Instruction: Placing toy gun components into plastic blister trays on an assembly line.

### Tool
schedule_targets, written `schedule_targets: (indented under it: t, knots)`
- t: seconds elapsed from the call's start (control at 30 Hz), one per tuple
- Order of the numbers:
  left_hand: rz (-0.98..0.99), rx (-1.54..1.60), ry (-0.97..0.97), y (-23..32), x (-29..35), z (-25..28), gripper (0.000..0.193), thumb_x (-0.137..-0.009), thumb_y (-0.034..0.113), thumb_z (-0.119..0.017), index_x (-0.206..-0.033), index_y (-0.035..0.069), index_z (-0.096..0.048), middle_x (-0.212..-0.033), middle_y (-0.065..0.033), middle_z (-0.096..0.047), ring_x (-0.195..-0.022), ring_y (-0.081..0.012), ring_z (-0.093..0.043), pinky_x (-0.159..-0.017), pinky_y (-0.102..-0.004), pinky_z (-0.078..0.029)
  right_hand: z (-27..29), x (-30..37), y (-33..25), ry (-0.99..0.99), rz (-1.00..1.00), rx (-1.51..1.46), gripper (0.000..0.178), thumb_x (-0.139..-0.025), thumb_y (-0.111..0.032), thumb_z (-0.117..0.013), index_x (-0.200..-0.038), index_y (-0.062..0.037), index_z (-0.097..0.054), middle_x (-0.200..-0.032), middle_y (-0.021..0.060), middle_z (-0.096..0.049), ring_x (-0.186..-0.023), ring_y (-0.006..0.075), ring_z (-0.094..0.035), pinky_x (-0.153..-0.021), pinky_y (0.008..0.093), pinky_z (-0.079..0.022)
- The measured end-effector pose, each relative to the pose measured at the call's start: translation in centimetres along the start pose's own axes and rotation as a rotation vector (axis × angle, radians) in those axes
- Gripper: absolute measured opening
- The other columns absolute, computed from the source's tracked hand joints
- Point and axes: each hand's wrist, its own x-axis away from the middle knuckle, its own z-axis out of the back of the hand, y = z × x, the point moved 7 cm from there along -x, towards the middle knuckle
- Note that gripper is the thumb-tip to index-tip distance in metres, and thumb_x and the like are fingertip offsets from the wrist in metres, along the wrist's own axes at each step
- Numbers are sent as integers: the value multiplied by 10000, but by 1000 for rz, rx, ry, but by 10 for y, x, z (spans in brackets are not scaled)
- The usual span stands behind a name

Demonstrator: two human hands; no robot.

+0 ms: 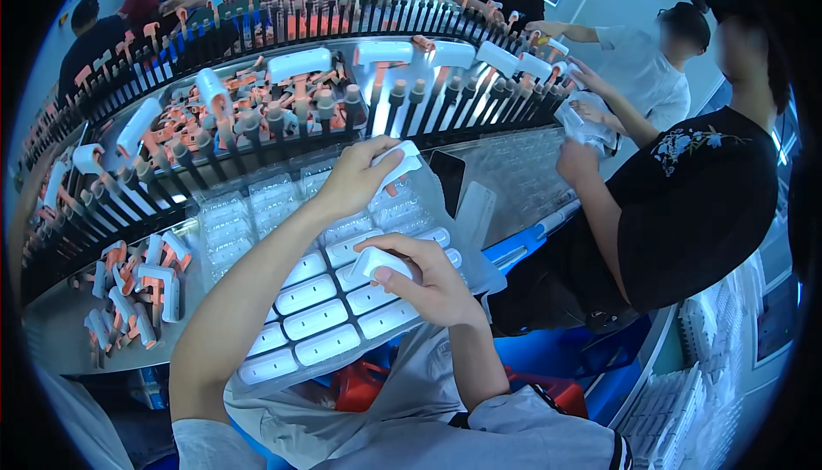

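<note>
A: Largest first. Curved metal conveyor table (60, 333) ringed with dark upright pegs (257, 123), several capped with white oblong plastic casings. Co-workers stand along the far and right side.

B: And in front of the person?

A: Clear blister tray with rows of pockets (257, 213). By my count the near rows are filled with white casings, nine or ten; the far pockets by the pegs look empty. Judged roughly half packed.

B: Hands?

A: Left hand (351, 181) is closed around one white casing (401, 162), held over the tray's far end. Right hand (428, 282) grips another white rounded casing (377, 260) just above the filled rows.

B: Packages, labels?

A: Stacked white trays (711, 333) at lower right. A loose heap of white-and-orange parts (141, 286) lies on the table at left. No readable labels or signs.
</note>
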Motion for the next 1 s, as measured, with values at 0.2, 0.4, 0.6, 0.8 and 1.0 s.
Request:
schedule_targets:
  t: [0.2, 0.4, 0.6, 0.8, 1.0]
  knots:
    - [-10, -24, 0, 3, 0, 0, 322, -1028, 232, -571, -1171, -46, -651, -884, -114, -732, -688, -160, -696, -660, -297, -522, 0, 0, -2, 4, 1, 16, 355, -968, -78, -609, -1303, 38, -627, -1035, 91, -699, -907, 102, -632, -837, 260, -503]
    - [-10, -6, 3, 0, -1, 0, 329, -1030, 233, -571, -1172, -52, -651, -884, -116, -730, -683, -152, -687, -665, -291, -527, -1, 1, 1, 5, -9, 9, 357, -960, -72, -616, -1298, 41, -628, -1042, 93, -701, -914, 100, -631, -841, 260, -504]
    - [-4, -10, -7, 3, 0, 0, 340, -1031, 241, -573, -1175, -57, -650, -892, -117, -728, -686, -144, -683, -666, -289, -525, -1, 1, -2, 9, 5, 25, 364, -951, -64, -626, -1298, 47, -625, -1081, 107, -703, -953, 106, -626, -868, 267, -501]
    - [4, -19, -10, 0, 0, -1, 350, -1034, 251, -569, -1182, -56, -651, -896, -117, -724, -696, -145, -680, -673, -290, -520, 0, 1, -1, 6, -3, 40, 362, -949, -67, -632, -1293, 46, -628, -1083, 110, -704, -956, 111, -629, -871, 272, -502]
    - [2, -18, -5, -1, -1, 0, 353, -1036, 260, -563, -1196, -42, -654, -893, -112, -722, -696, -146, -678, -670, -288, -520, 0, 0, -3, 7, 4, 53, 361, -950, -79, -636, -1291, 40, -631, -1067, 112, -706, -940, 115, -634, -854, 272, -506]
